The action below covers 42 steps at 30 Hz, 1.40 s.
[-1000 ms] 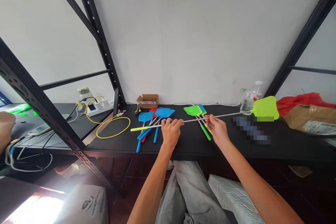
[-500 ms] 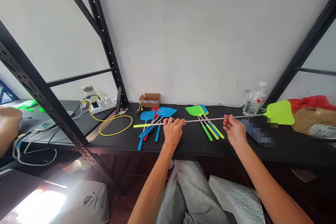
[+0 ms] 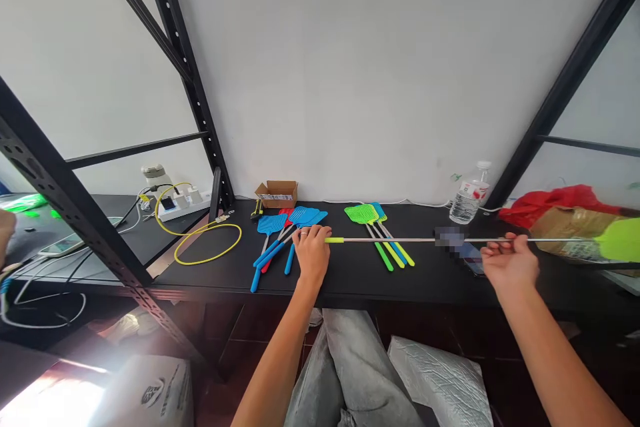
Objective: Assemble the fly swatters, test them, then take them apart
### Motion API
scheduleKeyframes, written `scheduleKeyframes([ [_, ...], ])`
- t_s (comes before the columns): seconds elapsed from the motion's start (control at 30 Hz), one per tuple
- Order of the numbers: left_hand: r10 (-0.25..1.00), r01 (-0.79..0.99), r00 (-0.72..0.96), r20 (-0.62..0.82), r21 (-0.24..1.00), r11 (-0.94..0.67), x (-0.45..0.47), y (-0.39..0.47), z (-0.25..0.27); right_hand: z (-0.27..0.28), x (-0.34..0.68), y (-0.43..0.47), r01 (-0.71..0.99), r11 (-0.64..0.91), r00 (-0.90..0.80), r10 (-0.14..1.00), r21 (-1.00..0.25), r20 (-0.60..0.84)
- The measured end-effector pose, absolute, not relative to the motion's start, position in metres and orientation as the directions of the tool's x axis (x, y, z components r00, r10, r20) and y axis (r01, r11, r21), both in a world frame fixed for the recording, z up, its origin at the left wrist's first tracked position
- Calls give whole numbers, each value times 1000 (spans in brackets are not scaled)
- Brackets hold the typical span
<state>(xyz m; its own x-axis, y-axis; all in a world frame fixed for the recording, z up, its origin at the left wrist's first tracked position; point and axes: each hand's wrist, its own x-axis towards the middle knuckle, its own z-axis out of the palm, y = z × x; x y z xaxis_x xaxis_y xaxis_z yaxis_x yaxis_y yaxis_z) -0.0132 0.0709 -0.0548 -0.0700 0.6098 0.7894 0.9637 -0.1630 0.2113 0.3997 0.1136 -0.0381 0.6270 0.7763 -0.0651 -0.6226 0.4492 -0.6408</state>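
Stretched level above the black shelf is a yellow-green fly swatter (image 3: pixel 390 240) with a long thin metal rod. My left hand (image 3: pixel 312 253) is closed around its yellow handle, part of which shows past the fingers. Far to the right, my right hand (image 3: pixel 510 263) pinches the rod short of the yellow-green head, which reaches the picture's right edge. Behind and beside my left hand lie several blue fly swatters (image 3: pixel 273 223) with a red one (image 3: pixel 286 215) partly hidden among them. Between my hands rests a fanned group of green, yellow and blue swatters (image 3: pixel 363 215).
A small open carton (image 3: pixel 277 195) stands by the wall. On the right are a water bottle (image 3: pixel 470 193), a phone (image 3: pixel 473 260) and a cardboard package (image 3: pixel 557 227) under red plastic. A yellow cable (image 3: pixel 207 260) and a power strip (image 3: pixel 186 207) lie left, near a metal post (image 3: pixel 75 203). Another person's hand shows far left.
The swatter has moved right, its head now at the picture's edge. My left hand has gone from the rod to the handle; my right hand has moved right. The view has shifted slightly.
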Motion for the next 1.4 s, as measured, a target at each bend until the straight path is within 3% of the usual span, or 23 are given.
scheduleKeyframes([
  [0.2, 782, 931, -148, 606, 351, -96, -12, 73, -54, -35, 416, 104, -590, 490, 664, 747, -642, -39],
  [0.37, 812, 914, -235, 535, 406, -3, -13, 71, -50, -38, 398, 108, -568, 506, 643, 765, -649, 34],
  [0.67, 845, 916, -276, 457, 392, 88, -16, 74, -49, -39, 381, 110, -547, 554, 640, 760, -627, 113],
  [0.83, 870, 935, -233, 434, 347, 77, -14, 76, -51, -30, 357, 101, -495, 530, 612, 775, -688, 156],
  [1.1, 917, 972, -126, 379, 233, 37, -14, 79, -56, -40, 236, 86, -424, 420, 378, 887, -803, 265],
  [1.27, 927, 970, -116, 356, 242, 29, -15, 80, -57, -35, 201, 85, -457, 383, 316, 914, -803, 256],
  [1.4, 944, 968, -62, 325, 251, -23, -14, 79, -56, -36, 173, 85, -354, 395, 213, 917, -848, 339],
])
